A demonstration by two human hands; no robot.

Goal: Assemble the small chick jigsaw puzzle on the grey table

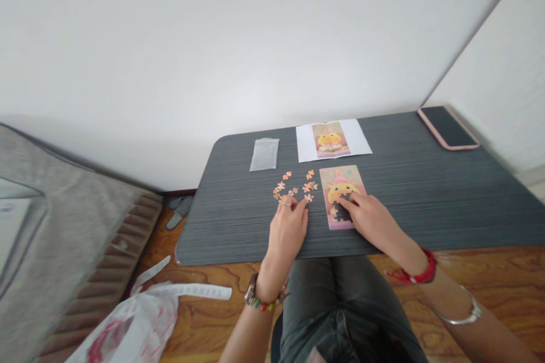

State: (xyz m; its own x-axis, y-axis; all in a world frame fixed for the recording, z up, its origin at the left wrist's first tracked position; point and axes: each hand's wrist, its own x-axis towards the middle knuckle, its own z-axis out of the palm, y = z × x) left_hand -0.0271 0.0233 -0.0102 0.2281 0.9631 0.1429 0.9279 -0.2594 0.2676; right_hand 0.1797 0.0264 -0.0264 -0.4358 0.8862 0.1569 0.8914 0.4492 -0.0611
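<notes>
A small jigsaw puzzle (pixel 334 181) lies on the dark table, its picture a yellow character in a pink hat. Dark gaps show in its lower middle. My right hand (pixel 372 218) reaches over these gaps from the right, fingers drawn together at the puzzle; whatever they pinch, if anything, is hidden. Left of the puzzle are several loose puzzle pieces (pixel 307 187). My left hand (pixel 290 227) rests at their near edge, fingers bent downward and the thumb apart from the index finger, touching or close to a piece. Behind the puzzle lies a creased white sheet (pixel 360 137) with the same picture.
A clear plastic bag (pixel 264 154) lies at the back left of the table (pixel 230 210). Toward the back right is a phone (pixel 449 127) with a pink edge. A white wall rises behind. On the floor are slippers (pixel 179 211) and a plastic shopping bag (pixel 140 323).
</notes>
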